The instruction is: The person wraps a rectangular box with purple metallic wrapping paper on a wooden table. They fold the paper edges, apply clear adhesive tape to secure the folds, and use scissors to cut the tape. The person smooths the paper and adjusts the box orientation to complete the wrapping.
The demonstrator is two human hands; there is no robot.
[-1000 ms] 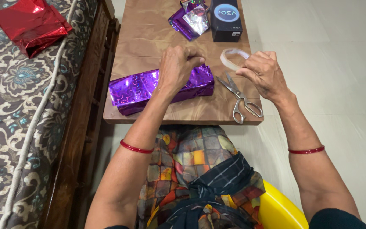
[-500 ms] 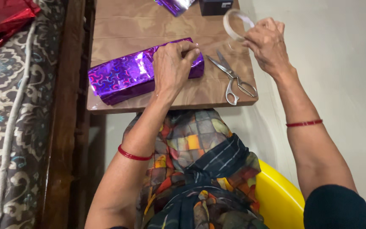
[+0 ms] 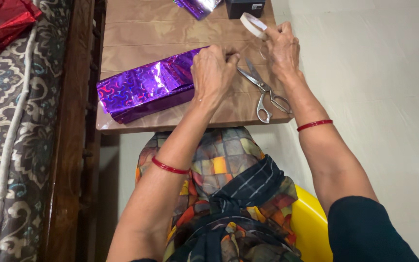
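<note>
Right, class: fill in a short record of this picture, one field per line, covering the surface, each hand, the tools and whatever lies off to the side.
Surface: small wooden table
Left hand: pressing on the right end of the purple foil-wrapped box
Right hand: holding a roll of white tape
Tool: steel scissors lying on the table between the hands
Far edge: purple foil scrap, dark box
Left side: red foil on a patterned bed cover

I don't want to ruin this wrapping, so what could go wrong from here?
The left hand alone pins the end fold of the purple wrapped box; easing off could let the foil spring open. The scissors lie right beneath the right hand holding the tape roll, so a wrist might knock them. The box sits near the table edge.
</note>
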